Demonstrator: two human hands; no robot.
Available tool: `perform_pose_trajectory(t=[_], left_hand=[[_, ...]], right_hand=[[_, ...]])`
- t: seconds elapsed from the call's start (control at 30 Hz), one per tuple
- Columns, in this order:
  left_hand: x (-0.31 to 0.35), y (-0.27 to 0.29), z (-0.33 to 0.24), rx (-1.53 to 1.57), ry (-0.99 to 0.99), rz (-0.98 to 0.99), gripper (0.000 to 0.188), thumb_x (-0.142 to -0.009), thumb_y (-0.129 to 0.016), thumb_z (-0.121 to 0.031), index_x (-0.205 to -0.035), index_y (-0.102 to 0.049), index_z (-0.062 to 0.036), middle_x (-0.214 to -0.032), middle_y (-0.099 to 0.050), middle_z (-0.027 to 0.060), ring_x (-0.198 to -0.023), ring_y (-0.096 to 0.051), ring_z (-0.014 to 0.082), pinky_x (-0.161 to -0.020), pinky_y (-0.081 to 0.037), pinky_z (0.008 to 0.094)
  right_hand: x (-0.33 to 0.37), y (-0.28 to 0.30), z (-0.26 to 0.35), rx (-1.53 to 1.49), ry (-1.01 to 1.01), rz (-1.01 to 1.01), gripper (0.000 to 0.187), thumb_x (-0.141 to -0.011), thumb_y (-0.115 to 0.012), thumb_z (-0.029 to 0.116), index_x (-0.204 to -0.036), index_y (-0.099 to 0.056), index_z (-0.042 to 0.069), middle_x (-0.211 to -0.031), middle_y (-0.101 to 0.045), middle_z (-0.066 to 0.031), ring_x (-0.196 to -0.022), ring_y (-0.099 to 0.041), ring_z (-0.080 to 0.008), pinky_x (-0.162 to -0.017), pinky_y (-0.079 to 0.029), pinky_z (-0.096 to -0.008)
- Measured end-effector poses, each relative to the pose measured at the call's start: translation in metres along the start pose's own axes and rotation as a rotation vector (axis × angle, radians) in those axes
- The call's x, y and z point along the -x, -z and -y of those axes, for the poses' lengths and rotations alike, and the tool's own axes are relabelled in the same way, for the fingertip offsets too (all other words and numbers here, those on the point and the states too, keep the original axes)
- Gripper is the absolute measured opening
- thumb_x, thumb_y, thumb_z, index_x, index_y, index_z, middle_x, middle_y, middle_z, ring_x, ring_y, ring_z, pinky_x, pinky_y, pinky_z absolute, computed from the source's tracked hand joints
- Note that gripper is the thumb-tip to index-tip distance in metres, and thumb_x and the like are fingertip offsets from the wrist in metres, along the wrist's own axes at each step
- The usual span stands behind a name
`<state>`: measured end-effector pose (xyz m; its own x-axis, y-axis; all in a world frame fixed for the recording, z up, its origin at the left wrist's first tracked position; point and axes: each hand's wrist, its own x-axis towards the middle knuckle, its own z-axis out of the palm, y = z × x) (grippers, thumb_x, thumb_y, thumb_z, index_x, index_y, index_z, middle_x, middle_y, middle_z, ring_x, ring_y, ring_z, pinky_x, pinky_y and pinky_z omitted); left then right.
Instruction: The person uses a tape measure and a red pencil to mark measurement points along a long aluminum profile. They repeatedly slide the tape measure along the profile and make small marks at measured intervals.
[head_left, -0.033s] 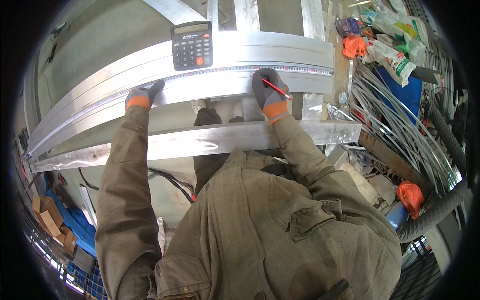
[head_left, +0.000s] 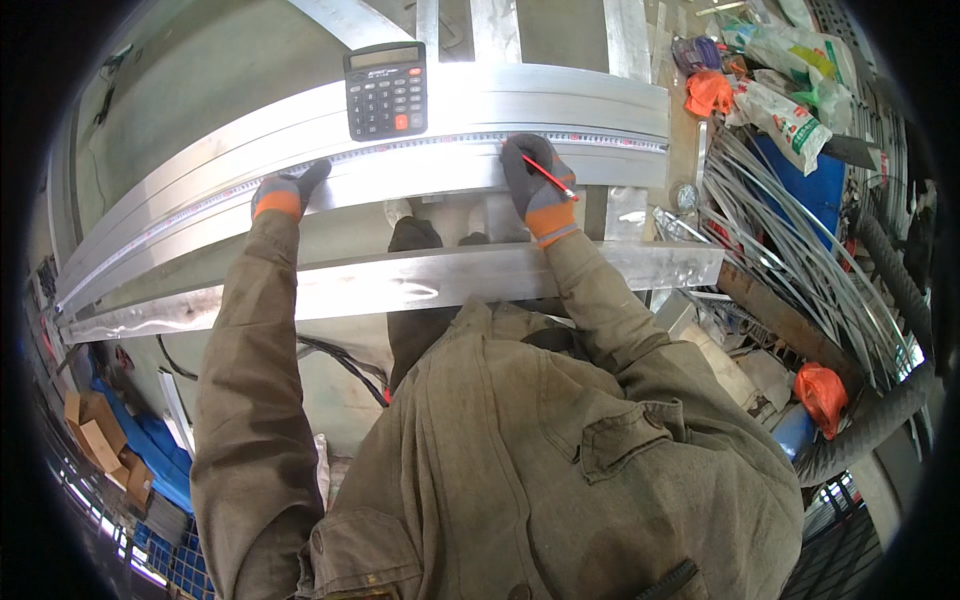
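Along the silver metal profiles (head_left: 590, 92), in the head view, lies a tape measure (head_left: 450, 143), with the calculator (head_left: 387, 92) just beyond it. The right hand (head_left: 535, 182) is closed around a red pencil (head_left: 550, 176); the left hand (head_left: 284, 194) rests at the near profile edge, its fingers partly hidden, so I cannot tell whether it grips. A nudge from either hand could shift the tape and spoil a reading. Counted: one tape measure, one calculator, one red pencil, two hands; profiles blend too much to count.

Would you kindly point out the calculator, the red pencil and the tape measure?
Calculator (head_left: 387, 94): head view, mid-keypad.
Red pencil (head_left: 549, 175): head view, middle of its shaft.
Tape measure (head_left: 420, 144): head view, its blade.
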<state>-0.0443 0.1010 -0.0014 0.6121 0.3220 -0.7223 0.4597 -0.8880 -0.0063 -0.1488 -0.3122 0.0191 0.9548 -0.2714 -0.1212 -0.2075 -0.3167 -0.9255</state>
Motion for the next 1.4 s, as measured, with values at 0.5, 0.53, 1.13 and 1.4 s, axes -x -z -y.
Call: perform_pose_trajectory(t=[0.5, 0.53, 1.13, 1.4], left_hand=[[0.019, 0.012, -0.015, -0.074, -0.011, -0.035, 0.108, -0.086, -0.069, -0.097, -0.135, -0.083, -0.0016, -0.142, -0.079, 0.0242, -0.135, -0.074, 0.0453, -0.114, -0.057, 0.052], [0.02, 0.015, -0.015, -0.034, -0.008, 0.027, 0.122, -0.085, -0.07, -0.098, -0.145, -0.074, 0.0078, -0.149, -0.073, 0.0322, -0.142, -0.069, 0.0472, -0.117, -0.054, 0.0499], [0.024, 0.01, -0.014, -0.019, -0.114, -0.004, 0.111, -0.092, -0.064, -0.094, -0.14, -0.078, 0.0058, -0.144, -0.076, 0.0303, -0.137, -0.072, 0.0471, -0.116, -0.054, 0.0501], [0.011, 0.007, -0.015, -0.018, -0.06, 0.006, 0.117, -0.086, -0.07, -0.097, -0.14, -0.078, 0.0068, -0.145, -0.076, 0.0308, -0.138, -0.072, 0.0481, -0.117, -0.054, 0.0506]], right_hand=[[-0.015, -0.075, 0.063, 0.431, 0.351, 0.179, 0.048, -0.095, -0.069, 0.002, -0.142, -0.072, 0.013, -0.134, -0.077, -0.0165, -0.129, -0.067, -0.043, -0.111, -0.055, -0.0511], [-0.005, -0.073, 0.064, 0.405, 0.367, 0.118, 0.048, -0.095, -0.068, 0.0, -0.142, -0.072, 0.012, -0.134, -0.077, -0.0151, -0.13, -0.067, -0.0418, -0.111, -0.054, -0.0503], [0.049, -0.082, 0.013, 0.026, -0.131, -0.206, 0.021, -0.107, -0.08, 0.012, -0.125, -0.076, 0.002, -0.105, -0.08, -0.0057, -0.092, -0.071, -0.0115, -0.082, -0.06, -0.0321], [0.035, -0.069, 0.006, 0.178, 0.112, -0.228, 0.02, -0.101, -0.081, 0.017, -0.118, -0.078, 0.007, -0.101, -0.082, -0.0141, -0.092, -0.08, -0.026, -0.085, -0.064, -0.0393]])
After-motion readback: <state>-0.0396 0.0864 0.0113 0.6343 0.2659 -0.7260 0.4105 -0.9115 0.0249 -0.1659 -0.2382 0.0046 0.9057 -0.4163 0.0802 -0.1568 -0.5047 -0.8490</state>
